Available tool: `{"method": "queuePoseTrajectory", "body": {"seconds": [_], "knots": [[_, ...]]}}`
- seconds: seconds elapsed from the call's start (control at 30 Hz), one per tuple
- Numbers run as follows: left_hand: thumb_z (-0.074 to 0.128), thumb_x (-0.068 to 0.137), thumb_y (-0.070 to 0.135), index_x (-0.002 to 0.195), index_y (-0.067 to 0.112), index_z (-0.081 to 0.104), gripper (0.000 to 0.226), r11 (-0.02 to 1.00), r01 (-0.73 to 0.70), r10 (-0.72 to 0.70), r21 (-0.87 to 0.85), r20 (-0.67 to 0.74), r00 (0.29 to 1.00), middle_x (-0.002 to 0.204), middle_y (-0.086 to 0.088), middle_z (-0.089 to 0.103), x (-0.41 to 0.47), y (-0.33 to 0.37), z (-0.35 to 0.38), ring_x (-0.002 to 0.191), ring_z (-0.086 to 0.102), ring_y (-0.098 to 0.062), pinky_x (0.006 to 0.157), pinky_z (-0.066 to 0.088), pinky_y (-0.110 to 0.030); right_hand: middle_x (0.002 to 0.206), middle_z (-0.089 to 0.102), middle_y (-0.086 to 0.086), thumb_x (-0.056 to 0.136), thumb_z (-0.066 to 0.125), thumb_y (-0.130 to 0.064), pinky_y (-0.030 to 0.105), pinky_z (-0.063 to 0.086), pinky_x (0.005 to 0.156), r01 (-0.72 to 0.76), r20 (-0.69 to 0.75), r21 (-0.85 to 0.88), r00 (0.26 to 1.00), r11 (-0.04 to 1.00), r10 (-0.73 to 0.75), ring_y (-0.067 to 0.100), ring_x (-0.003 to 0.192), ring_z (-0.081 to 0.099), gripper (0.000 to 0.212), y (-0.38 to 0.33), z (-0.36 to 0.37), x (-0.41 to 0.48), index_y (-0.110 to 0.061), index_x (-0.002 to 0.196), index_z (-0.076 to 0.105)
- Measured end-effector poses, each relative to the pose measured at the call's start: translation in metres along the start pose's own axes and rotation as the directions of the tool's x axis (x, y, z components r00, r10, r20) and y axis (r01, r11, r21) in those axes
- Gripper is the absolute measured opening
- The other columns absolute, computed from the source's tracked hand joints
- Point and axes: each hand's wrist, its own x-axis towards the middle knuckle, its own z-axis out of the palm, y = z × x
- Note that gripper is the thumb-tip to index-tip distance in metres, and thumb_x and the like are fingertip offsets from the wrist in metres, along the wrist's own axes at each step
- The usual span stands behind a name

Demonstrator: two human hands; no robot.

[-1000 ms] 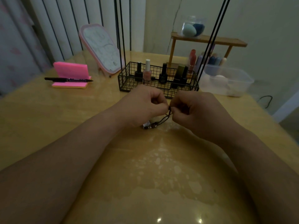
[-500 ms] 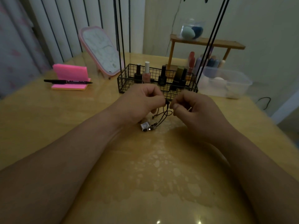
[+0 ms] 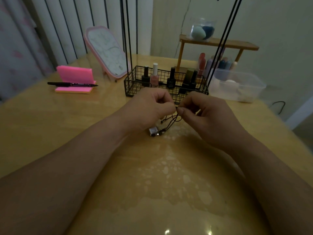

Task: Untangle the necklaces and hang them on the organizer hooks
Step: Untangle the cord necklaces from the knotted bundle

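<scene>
Since 0.5 s ago both hands have drawn closer together. Left hand (image 3: 149, 107) and right hand (image 3: 208, 114) each pinch the tangled thin black cord necklaces (image 3: 172, 118) just in front of the black wire basket organizer (image 3: 135, 85), small metallic pendants (image 3: 155, 131) resting on the glossy wooden table (image 3: 50, 124).

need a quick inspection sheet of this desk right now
surface: wooden table, glossy, pale blotches near the person
job's things: black necklace cords pinched between both hands; pendant below them; organizer behind, hooks out of view
clutter: polish bottles, pink notes, pen, mirror, plastic tub, wooden shelf
grippers: left hand and right hand shut on cords
cables: one black cable at far right
surroundings: striped curtain, plain wall
</scene>
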Motion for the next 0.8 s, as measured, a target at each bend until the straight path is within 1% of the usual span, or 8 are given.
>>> {"method": "queuePoseTrajectory", "body": {"seconds": [0.07,0.2,0.23,0.37,0.43,0.53,0.63,0.8], "knots": [[0.071,0.094,0.017,0.086,0.014,0.072,0.009,0.999,0.002,-0.003,0.036,0.018,1.000,0.063,0.013,0.060,0.000,0.000,-0.002,0.059,0.052,-0.001,0.055,0.042,-0.016,0.081,0.064,-0.017,0.099,0.069,-0.023,0.012,0.043,0.065,-0.003,0.006,0.000,1.000,1.000,0.003,0.000,0.078,0.059,0.004,0.001,0.000,0.000,-0.026,0.096,0.069],[0.069,0.098,0.033,0.093,0.022,0.073,0.013,0.993,-0.030,0.019,0.116,0.099,0.995,0.076,0.008,0.066,0.000,0.000,-0.007,0.072,0.061,-0.006,0.069,0.052,-0.030,0.084,0.065,-0.015,0.099,0.065,-0.027,0.018,0.047,0.065,0.011,0.036,-0.008,0.999,1.000,-0.010,0.004,0.082,0.060,0.005,0.003,-0.003,0.000,-0.024,0.099,0.069],[0.069,0.099,0.034,0.094,0.023,0.073,0.013,0.991,-0.036,0.022,0.128,0.114,0.993,0.078,0.007,0.067,-0.001,0.001,-0.008,0.073,0.062,-0.006,0.071,0.054,-0.031,0.085,0.065,-0.014,0.099,0.065,-0.028,0.020,0.047,0.066,0.016,0.049,-0.017,0.999,1.000,-0.015,0.006,0.083,0.060,0.006,0.004,-0.004,0.000,-0.024,0.100,0.069],[0.069,0.099,0.028,0.094,0.022,0.073,0.009,0.987,-0.061,0.031,0.149,0.192,0.981,0.077,0.007,0.068,-0.002,0.001,-0.012,0.073,0.063,-0.005,0.067,0.052,-0.024,0.087,0.066,-0.014,0.098,0.066,-0.027,0.015,0.045,0.067,-0.008,0.116,-0.018,0.993,1.000,0.010,0.006,0.085,0.060,0.004,0.007,-0.007,0.000,-0.026,0.099,0.069],[0.069,0.099,0.026,0.093,0.020,0.073,0.009,0.992,-0.051,0.027,0.119,0.193,0.981,0.074,0.006,0.066,-0.002,0.000,-0.012,0.070,0.062,-0.006,0.065,0.050,-0.022,0.084,0.067,-0.015,0.098,0.066,-0.028,0.012,0.045,0.066,-0.045,0.116,0.035,0.992,0.998,0.040,0.006,0.085,0.062,0.003,0.008,-0.007,0.000,-0.027,0.097,0.069],[0.069,0.099,0.021,0.092,0.013,0.071,0.011,0.999,-0.029,0.025,0.023,0.147,0.989,0.070,0.008,0.064,-0.001,0.000,-0.011,0.067,0.059,-0.005,0.062,0.047,-0.018,0.085,0.067,-0.016,0.097,0.066,-0.030,0.020,0.053,0.066,-0.089,0.087,0.143,0.993,0.986,0.077,0.007,0.081,0.064,0.004,0.007,-0.005,0.002,-0.027,0.096,0.068],[0.069,0.098,0.018,0.088,0.012,0.069,0.012,0.999,-0.034,0.037,-0.036,0.111,0.993,0.070,0.004,0.063,0.000,0.000,-0.010,0.068,0.058,-0.008,0.065,0.047,-0.022,0.081,0.065,-0.005,0.098,0.068,-0.025,0.025,0.057,0.064,-0.120,0.064,0.252,0.992,0.960,0.108,0.008,0.074,0.062,0.007,0.005,-0.002,0.003,-0.019,0.096,0.069],[0.067,0.099,0.016,0.089,0.011,0.067,0.012,0.989,0.002,0.014,-0.145,0.107,0.994,0.074,-0.003,0.061,-0.001,0.002,-0.009,0.069,0.057,-0.012,0.066,0.050,-0.020,0.085,0.067,0.005,0.099,0.067,-0.019,0.029,0.057,0.064,-0.134,0.059,0.360,0.991,0.923,0.121,0.013,0.075,0.063,0.007,0.006,-0.003,0.003,-0.013,0.097,0.069]]}}
